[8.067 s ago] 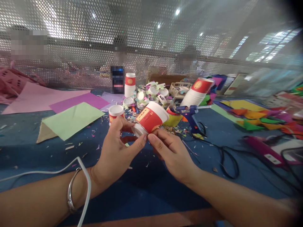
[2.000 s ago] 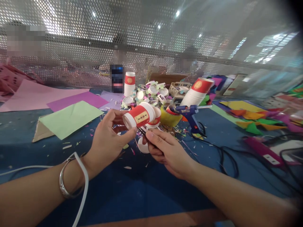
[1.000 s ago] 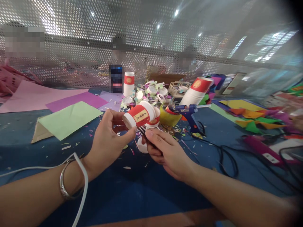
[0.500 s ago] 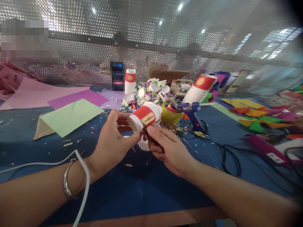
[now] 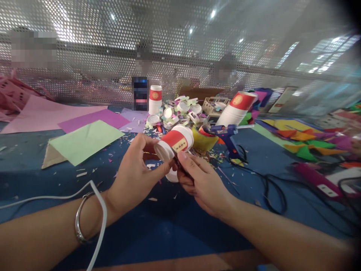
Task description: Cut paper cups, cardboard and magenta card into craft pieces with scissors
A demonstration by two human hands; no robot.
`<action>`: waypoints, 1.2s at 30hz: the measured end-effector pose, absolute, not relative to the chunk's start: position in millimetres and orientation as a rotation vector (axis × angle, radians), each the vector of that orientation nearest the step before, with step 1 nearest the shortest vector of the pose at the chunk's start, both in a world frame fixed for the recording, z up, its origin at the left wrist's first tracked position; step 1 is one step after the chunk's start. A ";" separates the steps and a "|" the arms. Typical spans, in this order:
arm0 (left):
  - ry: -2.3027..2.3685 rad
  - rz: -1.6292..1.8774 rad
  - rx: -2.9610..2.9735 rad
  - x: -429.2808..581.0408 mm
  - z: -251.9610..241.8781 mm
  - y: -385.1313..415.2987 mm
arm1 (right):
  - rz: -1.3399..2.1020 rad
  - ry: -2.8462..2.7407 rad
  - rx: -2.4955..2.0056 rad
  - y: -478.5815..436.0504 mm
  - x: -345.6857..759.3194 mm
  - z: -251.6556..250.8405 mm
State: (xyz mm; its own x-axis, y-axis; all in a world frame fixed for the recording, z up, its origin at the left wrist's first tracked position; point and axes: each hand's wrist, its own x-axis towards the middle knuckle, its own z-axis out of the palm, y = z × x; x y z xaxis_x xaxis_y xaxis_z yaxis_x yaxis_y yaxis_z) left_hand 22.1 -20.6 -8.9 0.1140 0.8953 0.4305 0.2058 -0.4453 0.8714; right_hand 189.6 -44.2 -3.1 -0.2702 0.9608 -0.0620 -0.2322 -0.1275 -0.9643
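A red and white paper cup [image 5: 174,141] with a gold label lies tilted on its side in the air, its open end toward the left. My left hand [image 5: 138,165] is closed round that open end, thumb below and fingers behind. In my right hand [image 5: 200,177] is a slim dark tool [image 5: 177,160], held against the cup's wall near the open end. Fingers cover most of the tool, so whether it is a knife cannot be seen. The cup wall looks split near the rim. Below the hands a white round piece [image 5: 172,175] rests on the table.
Behind the cup lies a pile of cut cup bottoms [image 5: 183,109]. Stacked cups [image 5: 155,99] and a leaning cup stack [image 5: 237,109] flank it. A blue glue gun [image 5: 229,137] rests by a yellow container [image 5: 204,139]. Green paper [image 5: 87,141], a magenta power strip [image 5: 318,180] and a white cord [image 5: 103,214] lie around.
The cup has turned slightly in my left hand, its gold label shifting right. The split near the rim shows wider. My right hand has moved slightly along with the cup.
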 end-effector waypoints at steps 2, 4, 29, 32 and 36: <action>1.077 1.369 1.781 21.8 -8.9 -20.3 | 1.566 -1.161 -0.950 -44.5 189.7 -2.8; 1.069 1.375 1.807 21.7 -8.1 -20.0 | 1.556 -1.150 -0.954 -45.0 190.0 -2.5; 1.025 1.429 2.115 21.2 -4.7 -24.8 | 1.440 -1.200 -0.969 -48.3 191.3 -3.0; 0.978 1.471 2.142 20.9 -7.6 -23.1 | 1.407 -1.234 -0.962 -49.3 191.6 -3.0; 0.948 1.498 1.943 22.6 -6.9 -23.0 | 1.386 -1.252 -0.955 -49.2 192.1 -2.1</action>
